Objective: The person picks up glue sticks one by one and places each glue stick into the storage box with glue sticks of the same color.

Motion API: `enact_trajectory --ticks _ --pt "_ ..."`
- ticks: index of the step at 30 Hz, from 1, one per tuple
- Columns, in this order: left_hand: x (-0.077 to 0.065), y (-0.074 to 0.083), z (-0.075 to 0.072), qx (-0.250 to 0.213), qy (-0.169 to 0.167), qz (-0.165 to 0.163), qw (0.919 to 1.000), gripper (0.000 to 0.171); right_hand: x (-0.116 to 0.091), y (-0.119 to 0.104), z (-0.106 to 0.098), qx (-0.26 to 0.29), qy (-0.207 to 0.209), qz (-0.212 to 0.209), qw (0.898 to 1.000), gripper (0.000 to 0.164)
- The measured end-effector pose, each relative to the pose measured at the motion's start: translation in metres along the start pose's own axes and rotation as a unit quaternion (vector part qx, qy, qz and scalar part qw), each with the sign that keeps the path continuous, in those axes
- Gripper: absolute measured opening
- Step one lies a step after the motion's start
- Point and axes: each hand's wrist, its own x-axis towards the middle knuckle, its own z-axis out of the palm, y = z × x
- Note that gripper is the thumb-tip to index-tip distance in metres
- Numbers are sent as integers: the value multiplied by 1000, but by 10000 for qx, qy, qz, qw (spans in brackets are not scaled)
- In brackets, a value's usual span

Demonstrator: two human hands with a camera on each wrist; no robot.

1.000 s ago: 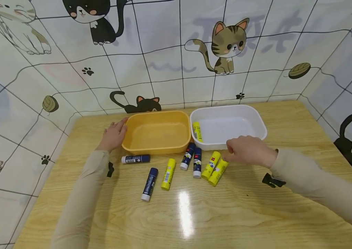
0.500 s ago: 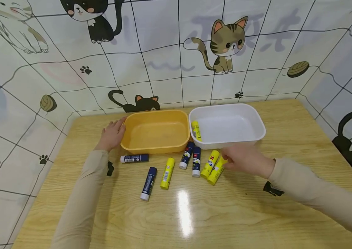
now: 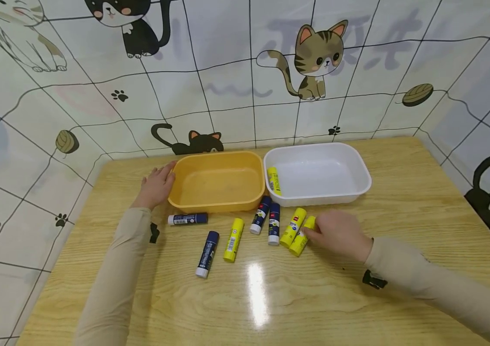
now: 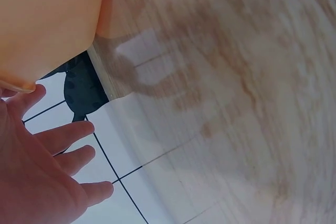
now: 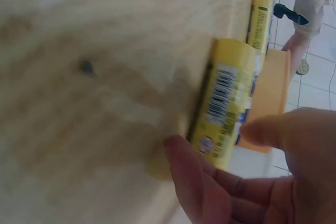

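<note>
My right hand (image 3: 340, 232) curls its thumb and fingers about the upper end of a yellow glue stick (image 3: 298, 244), which lies on the table; in the right wrist view the barcode on this stick shows between thumb and forefinger. Another yellow glue stick (image 3: 293, 228) lies right beside it. At the far left, my left hand (image 3: 155, 187) rests against the outer end of the orange bin (image 3: 216, 209). Its fingers (image 4: 65, 137) are spread and nearly straight in the left wrist view, one fingertip at the rim.
A white bin (image 3: 318, 199) stands against the orange one, with one yellow glue stick (image 3: 274, 180) inside. Several blue glue sticks (image 3: 207, 254) and one more yellow glue stick (image 3: 233, 240) lie in front. A cat-patterned wall (image 3: 227, 105) rises behind the table.
My right hand has come down and back from beside the white bin's front edge to the yellow glue stick. The left hand stays at the orange bin.
</note>
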Motion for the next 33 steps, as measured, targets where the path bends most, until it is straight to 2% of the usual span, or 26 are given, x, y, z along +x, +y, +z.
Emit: enact_trajectory --ticks 6,13,24,33 --pt "0 3 -1 15 -63 -23 10000 55 2 2 11 284 -43 621 9977 52" --pt "-1 4 -2 81 -119 -90 9999 55 5 6 8 892 -476 1050 9893 51" --pt "0 7 -7 259 -113 -105 9995 53 9 11 4 1626 -939 1168 9752 37" --pt "0 8 -7 276 -145 -123 9994 53 10 12 2 1597 -1083 1089 9751 31"
